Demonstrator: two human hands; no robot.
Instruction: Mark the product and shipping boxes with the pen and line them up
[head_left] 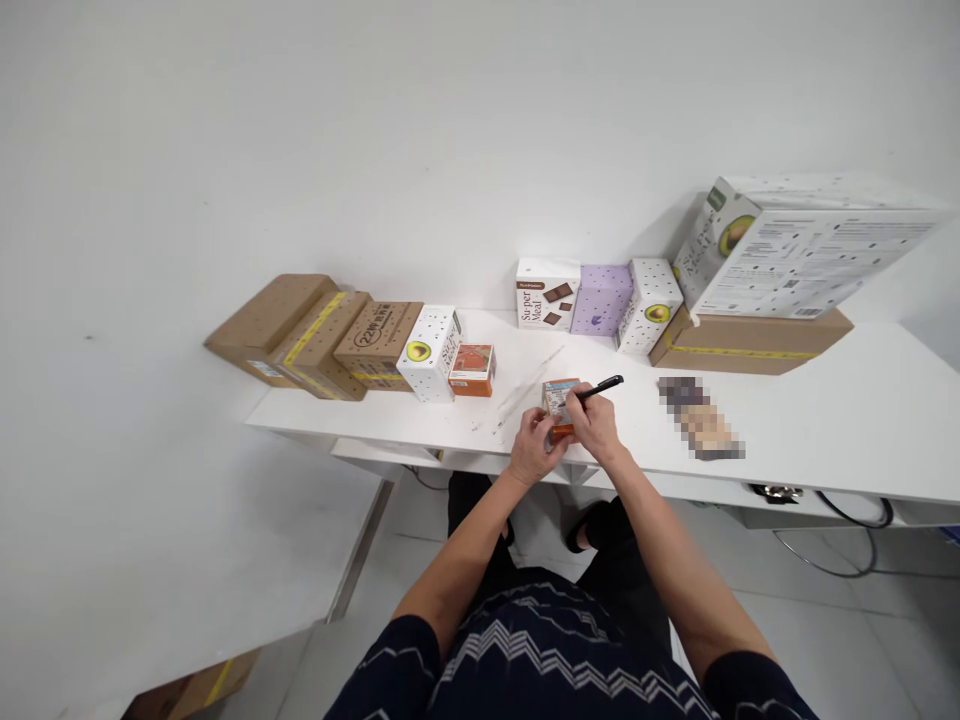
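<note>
A small orange box [556,393] with a pale printed top face lies on the white table [517,385], near its front edge. The fingers of my left hand [534,450] grip the box at its lower left side. In my right hand [594,422] a black pen [606,384] is pinched, its back end pointing up to the right. The pen's tip meets or hovers just over the top face of the box; I cannot tell which. Both hands cover the lower part of the box. To the left stands another orange box [472,370].
Left along the table are a white avocado box [431,355] and several brown cartons [379,340]. By the wall stand a white chocolate box [547,293], a purple box [600,298] and an avocado box [650,305]. A large box [810,260] rests on a carton [742,345]. A blurred-out item [701,418] lies right.
</note>
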